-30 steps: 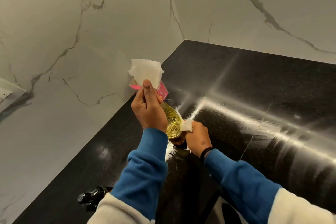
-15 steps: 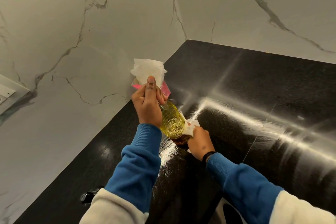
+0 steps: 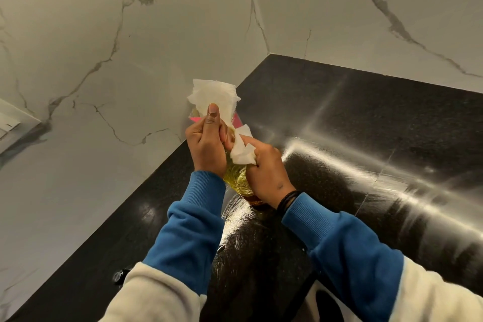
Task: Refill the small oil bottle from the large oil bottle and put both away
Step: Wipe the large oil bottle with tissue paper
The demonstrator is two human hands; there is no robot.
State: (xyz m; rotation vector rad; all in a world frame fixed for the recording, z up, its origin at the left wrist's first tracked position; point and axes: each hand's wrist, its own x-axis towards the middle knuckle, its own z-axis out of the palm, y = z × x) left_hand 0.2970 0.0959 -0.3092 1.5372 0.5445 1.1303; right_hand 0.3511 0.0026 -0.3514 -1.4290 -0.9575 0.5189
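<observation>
Your left hand (image 3: pixel 206 146) grips the tissue-hidden oil bottle (image 3: pixel 236 178); right hand (image 3: pixel 266 172) pinches white tissue (image 3: pixel 241 154) over bare black counter (image 3: pixel 366 117).

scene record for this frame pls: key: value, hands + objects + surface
left hand: grips upper part of oil bottle, thumb pressing a tissue on top
right hand: pinches a second tissue against bottle side
oil bottle: clear, yellow oil, tilted, base near countertop
top tissue: white, crumpled, covers bottle's top
side tissue: white, between the hands
pink label: partly hidden behind the left hand and tissue
countertop: black, glossy, smeared streaks
walls: marble-look, meet in corner
cap state: hidden
</observation>
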